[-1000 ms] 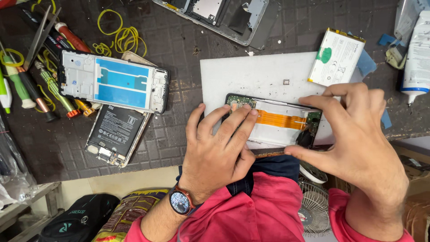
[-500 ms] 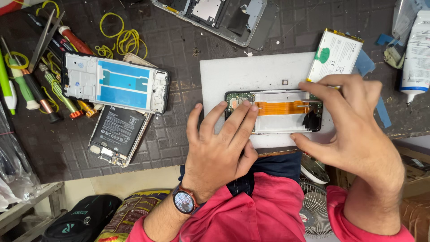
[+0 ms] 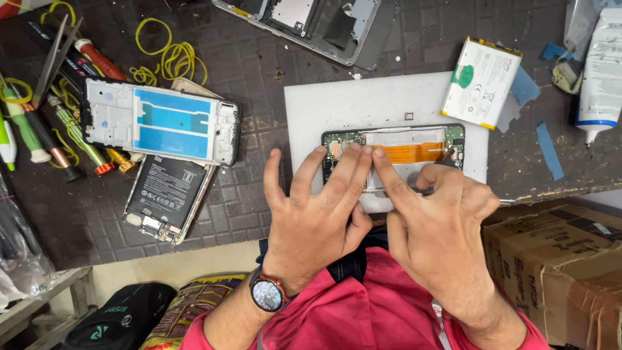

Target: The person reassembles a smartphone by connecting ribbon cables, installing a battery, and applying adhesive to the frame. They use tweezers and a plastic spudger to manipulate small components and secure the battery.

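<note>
An open phone [image 3: 414, 139] with a green board and an orange flex cable [image 3: 418, 153] lies on a white mat [image 3: 363, 104]. My left hand [image 3: 317, 214], with a watch on its wrist, rests flat on the phone's left half, fingers spread. My right hand [image 3: 434, 227] lies over the phone's lower right part, its index finger pressing beside my left fingertips. A thin dark tool tip [image 3: 447, 153] sticks out from under my right fingers at the flex cable's end. The phone's lower edge is hidden by both hands.
A white battery [image 3: 481, 81] overlaps the mat's right corner. At left are a phone frame with blue film [image 3: 159, 122], a black battery [image 3: 165, 194], screwdrivers [image 3: 39, 129] and yellow rubber bands [image 3: 172, 61]. Another phone shell [image 3: 304, 23] lies at the top, a cardboard box [image 3: 557, 259] lower right.
My right hand has let go of the phone's right end and moved left and down, so its index finger now presses beside my left fingers. The phone's right end is uncovered.
</note>
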